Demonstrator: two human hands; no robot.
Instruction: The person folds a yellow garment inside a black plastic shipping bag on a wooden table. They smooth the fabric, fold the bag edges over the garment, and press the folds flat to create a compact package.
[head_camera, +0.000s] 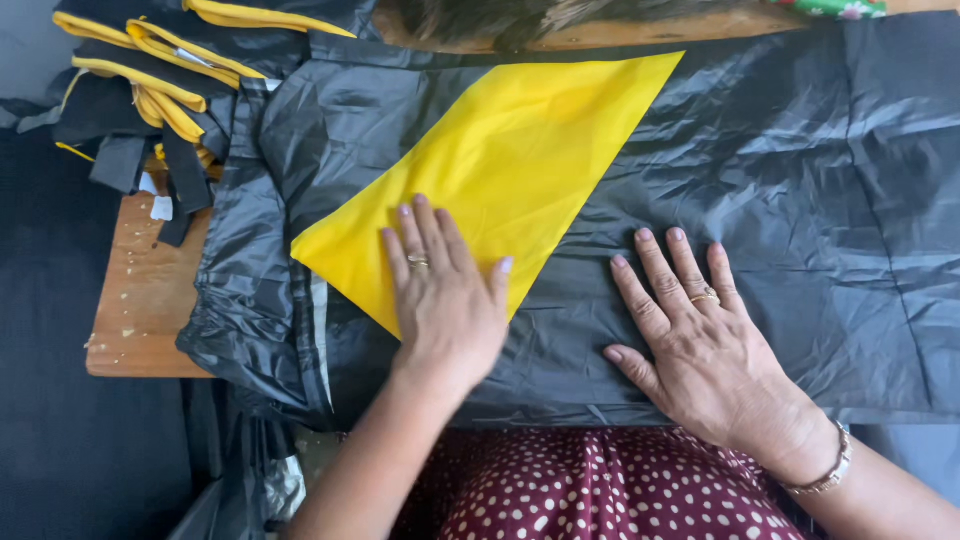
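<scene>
Two hands are pressing flat on a wide sheet of crinkled black synthetic fabric (760, 190) that is lying across the wooden bench (140, 300). The left hand (445, 300), fingers spread and gripping nothing, is resting on the lower corner of a yellow diamond-shaped fabric panel (510, 160); the right hand (695, 335), equally open, is lying on the black cloth beside it. The panel appears positioned and smoothed, not visibly stitched. A stack of black pieces with yellow trim (160, 70) is sitting at the bench's far left.
</scene>
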